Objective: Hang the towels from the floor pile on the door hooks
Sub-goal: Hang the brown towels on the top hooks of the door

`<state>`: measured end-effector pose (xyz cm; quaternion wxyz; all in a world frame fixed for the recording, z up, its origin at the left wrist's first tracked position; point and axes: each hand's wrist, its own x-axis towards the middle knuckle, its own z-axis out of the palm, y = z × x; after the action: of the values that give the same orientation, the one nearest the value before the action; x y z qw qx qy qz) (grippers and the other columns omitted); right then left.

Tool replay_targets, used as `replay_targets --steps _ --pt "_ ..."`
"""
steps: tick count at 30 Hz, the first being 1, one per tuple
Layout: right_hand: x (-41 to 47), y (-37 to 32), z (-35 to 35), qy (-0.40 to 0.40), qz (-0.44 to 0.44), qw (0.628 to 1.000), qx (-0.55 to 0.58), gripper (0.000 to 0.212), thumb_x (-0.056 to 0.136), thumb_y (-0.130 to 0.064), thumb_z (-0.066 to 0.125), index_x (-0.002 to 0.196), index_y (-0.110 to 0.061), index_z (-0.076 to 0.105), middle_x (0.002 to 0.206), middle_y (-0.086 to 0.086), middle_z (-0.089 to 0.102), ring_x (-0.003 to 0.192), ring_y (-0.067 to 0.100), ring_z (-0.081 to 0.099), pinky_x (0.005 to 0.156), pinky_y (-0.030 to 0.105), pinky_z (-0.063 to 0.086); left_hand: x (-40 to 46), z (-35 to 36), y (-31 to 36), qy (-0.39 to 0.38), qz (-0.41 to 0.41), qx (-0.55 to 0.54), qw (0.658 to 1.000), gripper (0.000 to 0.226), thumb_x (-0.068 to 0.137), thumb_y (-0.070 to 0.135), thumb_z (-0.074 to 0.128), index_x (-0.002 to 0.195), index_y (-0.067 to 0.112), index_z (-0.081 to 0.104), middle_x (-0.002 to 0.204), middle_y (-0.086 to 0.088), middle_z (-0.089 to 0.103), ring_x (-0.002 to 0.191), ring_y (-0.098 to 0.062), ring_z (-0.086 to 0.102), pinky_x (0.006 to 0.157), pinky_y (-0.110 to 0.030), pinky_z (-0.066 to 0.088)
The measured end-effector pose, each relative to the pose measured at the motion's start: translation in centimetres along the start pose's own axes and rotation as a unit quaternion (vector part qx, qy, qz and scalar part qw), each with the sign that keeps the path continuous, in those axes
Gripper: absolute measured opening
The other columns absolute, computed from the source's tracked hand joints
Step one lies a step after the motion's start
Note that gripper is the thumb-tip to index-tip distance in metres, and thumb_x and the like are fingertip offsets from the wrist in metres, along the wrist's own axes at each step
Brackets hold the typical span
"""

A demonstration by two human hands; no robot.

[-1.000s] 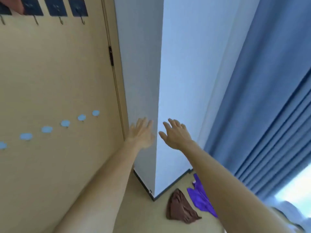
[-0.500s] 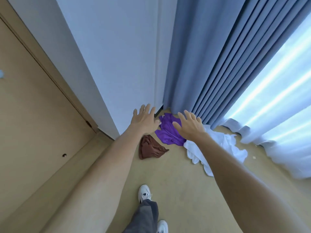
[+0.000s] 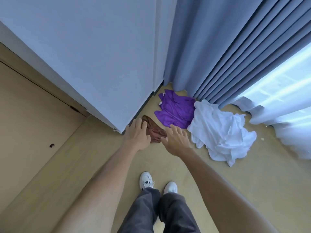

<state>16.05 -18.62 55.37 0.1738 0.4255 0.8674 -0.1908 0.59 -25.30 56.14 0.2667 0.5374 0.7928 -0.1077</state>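
Brown, purple and white towels lie crumpled on the tan floor (image 3: 252, 190) at the wall corner. The brown towel (image 3: 155, 131) lies nearest, the purple towel (image 3: 176, 111) beyond it, the white towel (image 3: 222, 132) to the right by the blue curtain (image 3: 227, 47). The left hand (image 3: 137, 136) and right hand (image 3: 176, 141) reach out with fingers spread and empty, either side of the brown towel.
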Motion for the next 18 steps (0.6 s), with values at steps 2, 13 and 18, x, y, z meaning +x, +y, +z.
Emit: replay_targets --steps 2,13,18 --pt "1.9 0.7 2.9 -0.015 0.002 1.0 0.0 0.043 0.096 -0.04 0.038 0.129 -0.013 0.044 0.141 0.008 0.035 0.127 0.029 0.036 0.101 0.04 0.029 2.2 3.0 -0.6 -0.013 -0.007 -0.008 1.0 0.058 0.096 0.036 0.038 0.146 0.013 0.021 0.159 -0.008 0.007 0.146 -0.027 0.007 0.117 -0.048 0.016" --pt "19.0 6.4 26.9 -0.097 -0.025 0.995 -0.026 0.047 0.096 -0.038 0.04 0.134 -0.011 0.04 0.148 0.01 0.025 0.135 0.028 0.027 0.105 0.042 0.026 16.6 27.1 -4.1 -0.09 -0.06 -0.024 0.994 0.054 0.091 0.028 0.041 0.142 0.015 0.026 0.152 -0.007 0.017 0.139 -0.026 0.019 0.108 -0.044 0.027" --pt "28.3 8.4 39.3 -0.09 -0.043 0.994 -0.047 0.043 0.095 -0.035 0.041 0.129 -0.009 0.044 0.141 0.013 0.03 0.128 0.031 0.031 0.101 0.043 0.03 24.4 38.6 -6.7 -0.08 -0.07 -0.022 0.994 0.051 0.091 0.028 0.042 0.139 0.015 0.031 0.146 -0.004 0.023 0.134 -0.023 0.024 0.107 -0.043 0.028"
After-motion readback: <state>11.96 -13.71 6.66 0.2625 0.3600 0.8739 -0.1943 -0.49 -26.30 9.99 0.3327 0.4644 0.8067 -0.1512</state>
